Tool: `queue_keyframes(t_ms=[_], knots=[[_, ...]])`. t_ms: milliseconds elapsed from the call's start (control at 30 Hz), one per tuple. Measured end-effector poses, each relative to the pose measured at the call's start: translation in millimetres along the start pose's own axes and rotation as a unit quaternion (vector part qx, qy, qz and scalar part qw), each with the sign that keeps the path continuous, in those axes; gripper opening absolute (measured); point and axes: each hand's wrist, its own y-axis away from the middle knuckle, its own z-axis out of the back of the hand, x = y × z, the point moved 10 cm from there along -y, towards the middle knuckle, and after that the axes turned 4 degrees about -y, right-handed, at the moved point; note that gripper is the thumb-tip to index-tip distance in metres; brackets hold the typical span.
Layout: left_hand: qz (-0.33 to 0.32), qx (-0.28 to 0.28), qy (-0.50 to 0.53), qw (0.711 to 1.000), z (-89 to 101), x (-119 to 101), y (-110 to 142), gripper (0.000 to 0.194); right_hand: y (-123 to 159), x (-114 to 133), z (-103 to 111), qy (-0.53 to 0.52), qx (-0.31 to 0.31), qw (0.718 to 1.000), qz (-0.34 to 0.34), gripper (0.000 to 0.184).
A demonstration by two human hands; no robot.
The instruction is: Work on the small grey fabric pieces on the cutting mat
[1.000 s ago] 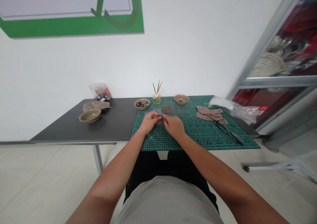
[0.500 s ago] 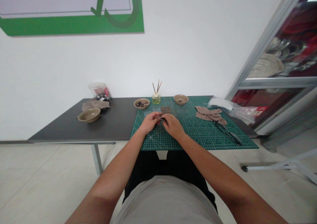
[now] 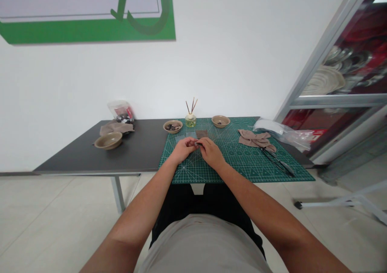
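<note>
Over the green cutting mat (image 3: 242, 164), my left hand (image 3: 183, 149) and my right hand (image 3: 211, 152) meet with fingertips pinched together. Between them is a small dark grey piece (image 3: 198, 144), mostly hidden by the fingers; its kind is too small to make out. Just beyond the hands lie flat squares: a brown one (image 3: 201, 133) and a grey-blue one (image 3: 191, 135), with another greyish one (image 3: 180, 138) by the left fingers. A tan bowl (image 3: 173, 131) of dark and brownish stones stands behind my left hand.
A glass reed diffuser (image 3: 190, 121) and a second bowl (image 3: 221, 122) with a small dark thing stand at the back. On the right are a brown cloth (image 3: 254, 138), black-framed glasses (image 3: 279, 162) and a plastic bag (image 3: 282, 133). Another bowl (image 3: 109, 141) and a clear container (image 3: 121, 110) stand left.
My fingers have shifted slightly around the small dark piece, and the right fingertips have closed in nearer the left ones. The things on the table have stayed in place.
</note>
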Motion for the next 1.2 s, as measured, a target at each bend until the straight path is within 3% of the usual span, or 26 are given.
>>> queue_keyframes(t_ms=[267,533,867,1200], knots=[[0.005,-0.009,-0.05,0.999,2.8,-5.6,0.9,0.019,-0.2,-2.6,1.8,0.04,-0.007,0.999,-0.003,0.024],[0.011,-0.009,-0.029,0.999,3.8,6.6,-2.4,0.023,-0.1,-11.1,-3.0,0.022,-0.01,1.0,-0.012,0.019],[0.016,-0.023,-0.025,0.999,5.0,-1.7,-0.2,0.02,1.1,-17.2,-6.6,0.019,-0.006,1.0,-0.017,0.011],[0.013,-0.032,-0.063,0.997,7.8,-3.3,0.7,0.027,1.4,-7.1,-4.7,0.044,-0.023,0.999,0.014,0.012]])
